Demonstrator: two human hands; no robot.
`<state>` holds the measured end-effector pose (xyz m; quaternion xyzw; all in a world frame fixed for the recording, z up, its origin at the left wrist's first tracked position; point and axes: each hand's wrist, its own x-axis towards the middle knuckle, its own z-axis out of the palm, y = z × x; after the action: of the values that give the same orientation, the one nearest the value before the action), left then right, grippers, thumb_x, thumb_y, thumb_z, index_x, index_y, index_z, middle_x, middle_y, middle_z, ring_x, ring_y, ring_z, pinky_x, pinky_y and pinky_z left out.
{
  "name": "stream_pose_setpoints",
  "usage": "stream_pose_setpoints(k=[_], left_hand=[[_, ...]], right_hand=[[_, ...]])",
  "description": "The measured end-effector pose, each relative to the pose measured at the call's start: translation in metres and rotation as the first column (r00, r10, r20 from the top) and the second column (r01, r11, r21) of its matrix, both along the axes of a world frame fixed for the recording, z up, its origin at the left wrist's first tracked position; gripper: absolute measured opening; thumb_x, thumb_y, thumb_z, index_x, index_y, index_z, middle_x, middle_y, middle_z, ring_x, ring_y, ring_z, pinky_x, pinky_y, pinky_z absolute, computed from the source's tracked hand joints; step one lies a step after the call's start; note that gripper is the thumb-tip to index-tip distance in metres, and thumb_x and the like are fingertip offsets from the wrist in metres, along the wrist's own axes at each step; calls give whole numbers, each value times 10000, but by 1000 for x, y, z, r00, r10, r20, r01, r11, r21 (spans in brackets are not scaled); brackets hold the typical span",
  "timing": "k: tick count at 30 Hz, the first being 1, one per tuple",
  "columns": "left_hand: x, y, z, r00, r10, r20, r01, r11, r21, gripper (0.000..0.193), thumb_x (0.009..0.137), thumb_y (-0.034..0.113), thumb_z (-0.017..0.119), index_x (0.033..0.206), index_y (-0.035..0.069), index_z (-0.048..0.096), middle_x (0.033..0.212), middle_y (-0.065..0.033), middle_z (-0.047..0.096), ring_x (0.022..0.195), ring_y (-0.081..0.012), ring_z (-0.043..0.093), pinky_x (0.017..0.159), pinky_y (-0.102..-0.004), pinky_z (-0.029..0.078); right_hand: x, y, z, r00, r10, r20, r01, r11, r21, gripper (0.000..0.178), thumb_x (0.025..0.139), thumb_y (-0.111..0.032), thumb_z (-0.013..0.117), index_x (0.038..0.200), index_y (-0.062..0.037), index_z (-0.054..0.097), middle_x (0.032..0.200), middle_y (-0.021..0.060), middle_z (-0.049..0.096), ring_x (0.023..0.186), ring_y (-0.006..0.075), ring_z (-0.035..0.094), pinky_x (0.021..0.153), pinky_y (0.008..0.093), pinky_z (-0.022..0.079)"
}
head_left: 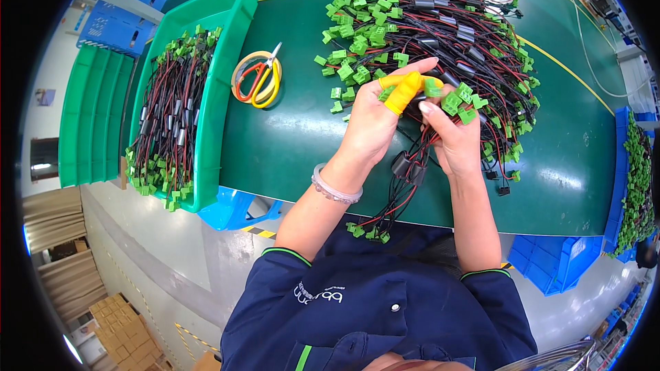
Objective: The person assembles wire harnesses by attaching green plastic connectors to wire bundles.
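Observation:
My left hand (385, 106), with yellow finger cots on the thumb and a finger, and my right hand (455, 139) meet over the near side of a cable pile. Between them they grip a small bunch of wire harnesses (411, 165). Green plug connectors (462, 102) of this bunch stick out by my right fingers. Its black and red wires, with dark ferrite cores, hang down past the table's front edge, ending in more green connectors (369, 231). Just beyond my hands lies the large pile of similar harnesses (454, 41), green connectors mostly on its left.
A green bin (237, 34) full of harnesses stands on the left. Scissors (265, 82) lie on a tape roll (240, 69) beside it. A blue bin (615, 185) with more harnesses is at the right edge, and a blue crate (553, 261) sits below the green table (295, 144).

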<state>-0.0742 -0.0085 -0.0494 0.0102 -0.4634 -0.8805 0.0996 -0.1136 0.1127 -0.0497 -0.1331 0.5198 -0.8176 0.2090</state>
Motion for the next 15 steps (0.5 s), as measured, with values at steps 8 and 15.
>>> stream_pose_setpoints(k=[8,15], left_hand=[[-1,-8,-2,965,224,-137,-261,767,-586,282,786,184,632,1013,17,623,1221,-169,508,1157,-284,460,972,-355,347],[4,-10,10,984,177,24,-137,832,-537,227,861,178,548,891,-36,617,998,-78,583,791,-123,567,665,-240,464]], right_hand=[[-4,0,0,982,73,-176,-31,973,230,166,718,-53,718,824,-40,591,728,-33,562,636,41,493,567,192,402],[-5,5,3,977,205,-63,-207,978,-33,147,773,-92,653,675,-29,563,721,28,572,711,114,535,661,249,419]])
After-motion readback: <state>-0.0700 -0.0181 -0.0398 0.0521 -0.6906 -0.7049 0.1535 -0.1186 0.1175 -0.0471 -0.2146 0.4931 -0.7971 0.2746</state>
